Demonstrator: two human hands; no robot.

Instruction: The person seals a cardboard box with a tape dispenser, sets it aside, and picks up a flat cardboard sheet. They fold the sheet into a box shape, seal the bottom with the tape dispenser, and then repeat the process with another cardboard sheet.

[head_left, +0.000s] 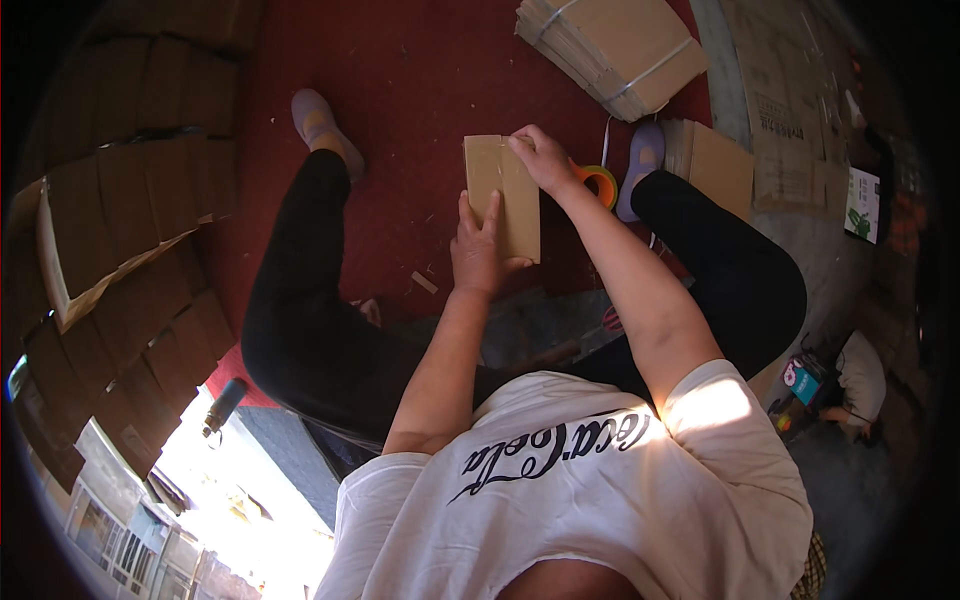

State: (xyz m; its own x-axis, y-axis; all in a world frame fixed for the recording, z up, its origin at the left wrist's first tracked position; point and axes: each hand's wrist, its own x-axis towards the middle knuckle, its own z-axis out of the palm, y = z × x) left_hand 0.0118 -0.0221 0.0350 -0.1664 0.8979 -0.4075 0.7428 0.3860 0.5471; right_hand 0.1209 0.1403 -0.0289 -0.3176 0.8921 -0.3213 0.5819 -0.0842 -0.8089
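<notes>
The person sits with legs apart on a red carpet (400, 70), holding a flat brown cardboard piece (503, 195) between the knees. The left hand (476, 252) grips the cardboard's near edge, fingers spread up its face. The right hand (545, 158) pinches its far top corner. Just beyond the cardboard lies an orange tape roll (600, 180); farther off sits a strapped bundle of cardboard sheets (612, 50).

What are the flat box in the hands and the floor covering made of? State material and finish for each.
Flat box: seemingly brown corrugated cardboard, matte; dull tan face with fold creases, held by the left hand and right hand.
Floor covering: probably dark red carpet or felt, matte; no shine, scraps resting on it.
</notes>
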